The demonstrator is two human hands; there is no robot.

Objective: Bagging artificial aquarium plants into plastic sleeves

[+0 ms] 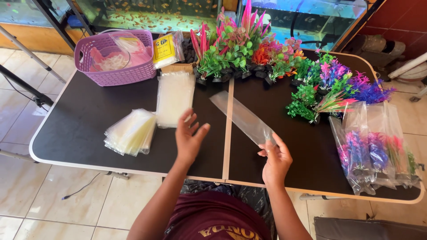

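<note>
Right hand (276, 160) pinches the long clear plastic sleeve (242, 118) by its near end over the black table (89, 120), left hand (190, 138) hovers open and empty, and that thin film could easily slip or crumple from so slight a grip.

Left hand (189, 140) open, fingers spread; right hand (275, 160) pinching.

A folding table on a tiled floor, fish tanks behind.

The black table (89, 120) has a pale rim and a seam down its middle. It stands on glossy cream floor tiles (40, 195), where a thin cable (82, 189) trails. Glass fish tanks (147, 13) line the far side, lit blue and green. A dark red wall (400, 22) shows at the upper right. Daylight is soft and even.
</note>
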